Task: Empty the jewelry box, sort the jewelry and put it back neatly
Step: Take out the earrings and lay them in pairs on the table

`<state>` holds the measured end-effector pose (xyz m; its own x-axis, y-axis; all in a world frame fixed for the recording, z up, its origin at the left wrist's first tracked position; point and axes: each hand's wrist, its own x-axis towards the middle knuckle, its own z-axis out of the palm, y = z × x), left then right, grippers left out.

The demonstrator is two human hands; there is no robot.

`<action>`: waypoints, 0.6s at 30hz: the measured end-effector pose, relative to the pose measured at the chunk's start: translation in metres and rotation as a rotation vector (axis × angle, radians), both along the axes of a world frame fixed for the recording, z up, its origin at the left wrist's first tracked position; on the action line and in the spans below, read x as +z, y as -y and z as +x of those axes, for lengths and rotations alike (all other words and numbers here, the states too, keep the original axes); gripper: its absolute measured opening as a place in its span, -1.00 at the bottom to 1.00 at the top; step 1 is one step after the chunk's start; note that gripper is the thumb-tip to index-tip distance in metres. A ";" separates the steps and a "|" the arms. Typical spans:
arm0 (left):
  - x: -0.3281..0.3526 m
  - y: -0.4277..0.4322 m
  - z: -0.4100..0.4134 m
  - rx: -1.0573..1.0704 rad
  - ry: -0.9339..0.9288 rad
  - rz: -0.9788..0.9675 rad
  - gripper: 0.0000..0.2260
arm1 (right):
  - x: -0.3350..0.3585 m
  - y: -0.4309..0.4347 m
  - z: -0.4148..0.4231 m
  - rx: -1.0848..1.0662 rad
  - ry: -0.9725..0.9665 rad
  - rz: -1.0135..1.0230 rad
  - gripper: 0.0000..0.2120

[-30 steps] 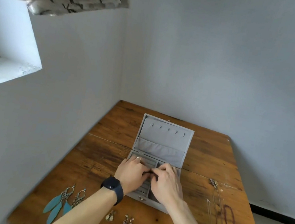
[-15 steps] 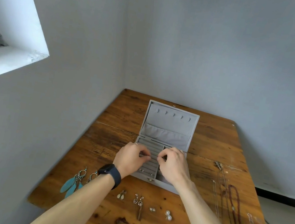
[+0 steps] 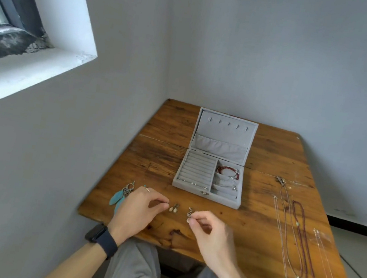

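A grey jewelry box [image 3: 207, 196] stands open on the wooden table [image 3: 251, 221], its lid upright. A red bead bracelet [image 3: 227, 170] lies in its right compartment and small studs sit in the front ring slot. My left hand [image 3: 139, 210] hovers near the table's front edge, thumb and forefinger pinched together beside a small pair of earrings [image 3: 174, 208]. My right hand [image 3: 209, 229] pinches at a dangling earring [image 3: 189, 212]. What each pinch holds is too small to make out. Turquoise feather earrings [image 3: 119, 197] lie left of my left hand.
Several necklaces [image 3: 297, 244] are laid out in lines along the table's right side, with pendants near the front edge. The table stands in a wall corner; a window sill is at the upper left. My knees are under the front edge.
Both hands left the box and came back to the row of earrings at the table's front edge. The view tilted down, and the box interior is now uncovered.
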<state>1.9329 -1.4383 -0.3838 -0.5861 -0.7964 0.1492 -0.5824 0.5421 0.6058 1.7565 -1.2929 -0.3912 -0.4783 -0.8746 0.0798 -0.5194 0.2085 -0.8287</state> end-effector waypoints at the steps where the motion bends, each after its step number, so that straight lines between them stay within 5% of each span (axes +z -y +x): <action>1: -0.004 -0.007 0.005 -0.020 0.024 -0.004 -0.84 | -0.006 -0.001 0.008 0.008 -0.005 0.000 -0.95; 18: -0.035 -0.039 0.016 -0.020 0.024 -0.185 -0.78 | -0.034 0.006 0.040 0.009 -0.229 0.027 -0.83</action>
